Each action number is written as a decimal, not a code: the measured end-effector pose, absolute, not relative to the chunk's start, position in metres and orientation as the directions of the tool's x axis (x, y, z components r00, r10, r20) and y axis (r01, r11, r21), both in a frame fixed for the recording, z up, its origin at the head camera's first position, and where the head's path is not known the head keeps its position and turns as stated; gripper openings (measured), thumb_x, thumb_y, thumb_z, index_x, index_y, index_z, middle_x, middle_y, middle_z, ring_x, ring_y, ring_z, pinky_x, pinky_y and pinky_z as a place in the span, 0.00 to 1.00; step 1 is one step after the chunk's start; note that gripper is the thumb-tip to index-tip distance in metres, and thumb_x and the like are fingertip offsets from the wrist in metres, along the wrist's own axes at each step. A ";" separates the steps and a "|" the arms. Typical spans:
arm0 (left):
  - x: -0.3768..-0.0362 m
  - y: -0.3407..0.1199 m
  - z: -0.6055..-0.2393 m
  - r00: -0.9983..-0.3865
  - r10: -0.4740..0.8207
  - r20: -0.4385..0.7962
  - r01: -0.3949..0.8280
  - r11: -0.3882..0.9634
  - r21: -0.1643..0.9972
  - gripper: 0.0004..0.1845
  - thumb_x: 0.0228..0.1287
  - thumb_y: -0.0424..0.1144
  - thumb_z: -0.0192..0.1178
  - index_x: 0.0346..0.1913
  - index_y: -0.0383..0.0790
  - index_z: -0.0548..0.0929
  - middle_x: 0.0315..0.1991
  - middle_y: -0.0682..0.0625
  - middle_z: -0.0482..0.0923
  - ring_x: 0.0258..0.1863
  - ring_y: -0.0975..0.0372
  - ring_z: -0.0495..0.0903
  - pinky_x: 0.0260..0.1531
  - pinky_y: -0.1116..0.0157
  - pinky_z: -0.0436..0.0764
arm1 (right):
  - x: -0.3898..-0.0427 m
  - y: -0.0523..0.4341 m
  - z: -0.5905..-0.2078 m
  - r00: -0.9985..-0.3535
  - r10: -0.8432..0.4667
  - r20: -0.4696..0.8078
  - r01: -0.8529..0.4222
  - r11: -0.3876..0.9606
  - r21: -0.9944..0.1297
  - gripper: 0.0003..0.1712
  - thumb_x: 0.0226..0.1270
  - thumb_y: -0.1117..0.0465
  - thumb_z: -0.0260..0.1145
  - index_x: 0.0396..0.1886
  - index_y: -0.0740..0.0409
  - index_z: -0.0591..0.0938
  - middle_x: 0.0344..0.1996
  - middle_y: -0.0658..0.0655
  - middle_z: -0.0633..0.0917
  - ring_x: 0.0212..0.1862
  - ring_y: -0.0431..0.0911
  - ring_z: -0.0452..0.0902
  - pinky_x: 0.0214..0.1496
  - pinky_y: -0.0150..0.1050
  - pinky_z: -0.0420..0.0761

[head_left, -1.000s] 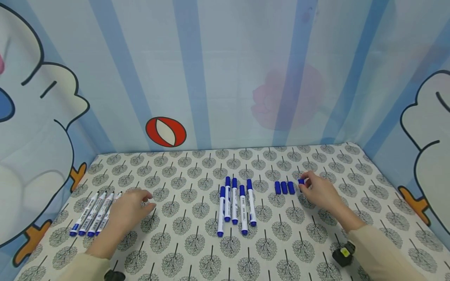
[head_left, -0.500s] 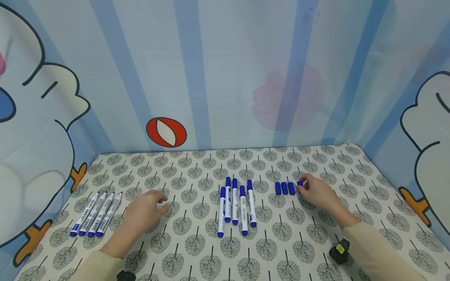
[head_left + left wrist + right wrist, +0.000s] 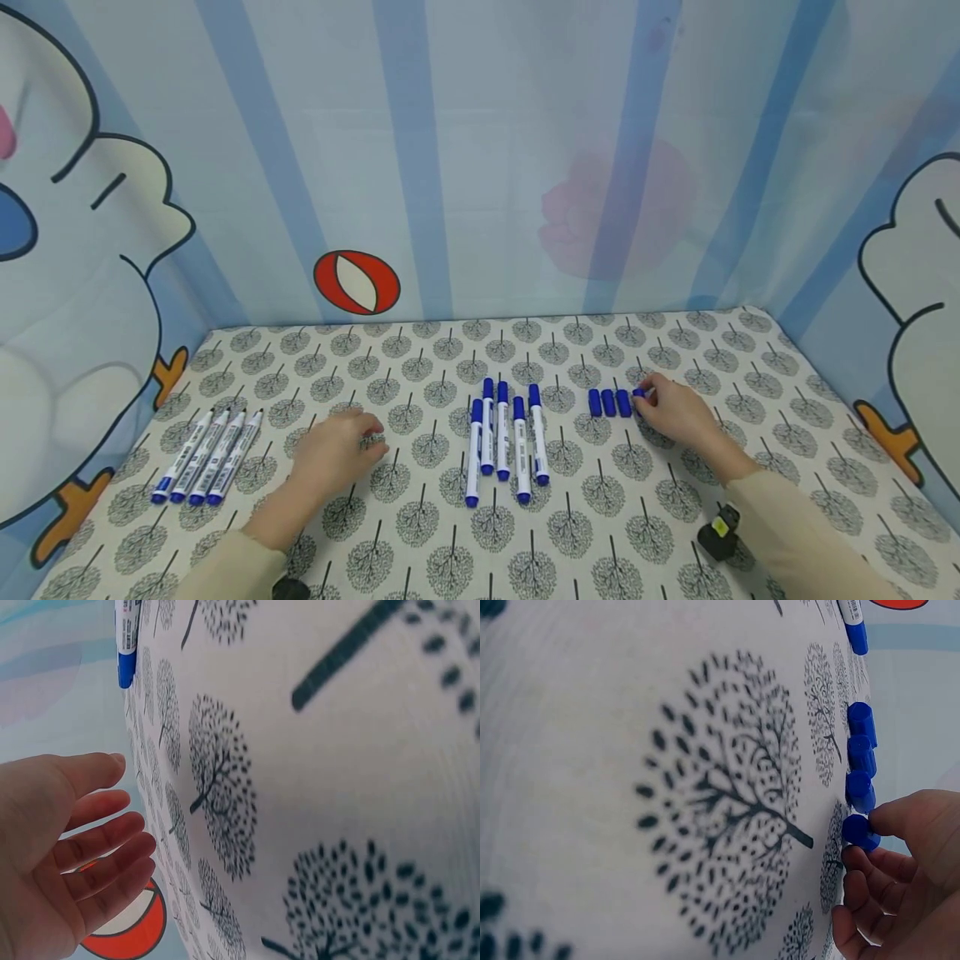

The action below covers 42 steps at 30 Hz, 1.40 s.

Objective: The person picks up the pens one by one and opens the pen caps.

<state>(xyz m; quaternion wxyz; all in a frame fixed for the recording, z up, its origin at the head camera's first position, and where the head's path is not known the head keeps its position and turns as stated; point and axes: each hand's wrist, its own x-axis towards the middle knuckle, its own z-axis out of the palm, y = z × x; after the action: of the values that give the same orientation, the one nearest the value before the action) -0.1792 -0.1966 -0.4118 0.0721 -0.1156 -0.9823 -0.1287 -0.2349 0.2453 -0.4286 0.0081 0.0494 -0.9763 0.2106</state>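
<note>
Five capped blue-and-white markers [image 3: 506, 437] lie side by side at the table's middle. My left hand [image 3: 369, 435] hovers just left of them, fingers [image 3: 97, 844] relaxed and holding nothing; one marker end [image 3: 126, 646] shows beyond them. Several uncapped markers [image 3: 206, 457] lie in a row at the far left. On the right, three loose blue caps [image 3: 608, 402] stand in a row. My right hand [image 3: 643, 397] pinches a fourth blue cap [image 3: 859, 831] at the right end of that row [image 3: 861, 757], close to the cloth.
The tree-patterned tablecloth [image 3: 450, 542] is walled by cartoon-printed curtains [image 3: 480, 167] at the back and both sides. A small black device [image 3: 718, 533] sits at my right wrist. Bare cloth lies between the marker groups and along the front.
My left hand has moved right, from the uncapped markers toward the capped group. My right hand has brought its cap slightly lower and closer to the row of caps.
</note>
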 end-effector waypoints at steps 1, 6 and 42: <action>-0.179 -0.196 -0.412 -0.962 0.215 0.168 0.251 0.939 0.235 0.12 0.49 0.44 0.68 0.37 0.44 0.83 0.33 0.53 0.79 0.28 0.63 0.77 0.24 0.66 0.76 | -0.235 0.245 -0.429 -0.995 -0.093 0.035 -0.099 0.906 -0.411 0.16 0.63 0.59 0.57 0.44 0.67 0.74 0.28 0.59 0.81 0.23 0.45 0.73 0.23 0.38 0.71; -0.180 -0.191 -0.415 -0.958 0.226 0.174 0.263 0.937 0.229 0.12 0.49 0.45 0.67 0.37 0.45 0.83 0.31 0.55 0.77 0.27 0.64 0.75 0.23 0.68 0.75 | -0.238 0.246 -0.430 -0.996 -0.087 0.025 -0.089 0.907 -0.412 0.17 0.63 0.58 0.57 0.45 0.67 0.74 0.28 0.59 0.81 0.24 0.45 0.74 0.24 0.38 0.71; -0.173 -0.118 -0.417 -0.956 0.280 0.084 0.291 0.891 0.349 0.36 0.43 0.59 0.68 0.54 0.42 0.76 0.47 0.46 0.77 0.40 0.55 0.78 0.36 0.56 0.79 | -0.230 0.240 -0.413 -0.953 -0.121 0.279 -0.236 0.875 -0.424 0.17 0.65 0.61 0.55 0.49 0.66 0.76 0.37 0.62 0.81 0.37 0.54 0.78 0.35 0.47 0.78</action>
<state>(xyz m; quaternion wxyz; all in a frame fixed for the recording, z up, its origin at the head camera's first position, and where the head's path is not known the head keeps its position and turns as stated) -0.1730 -0.1176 -0.4171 0.0159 -0.1469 -0.9721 -0.1821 -0.2301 0.2401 -0.4129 0.1229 0.0929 -0.9603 0.2325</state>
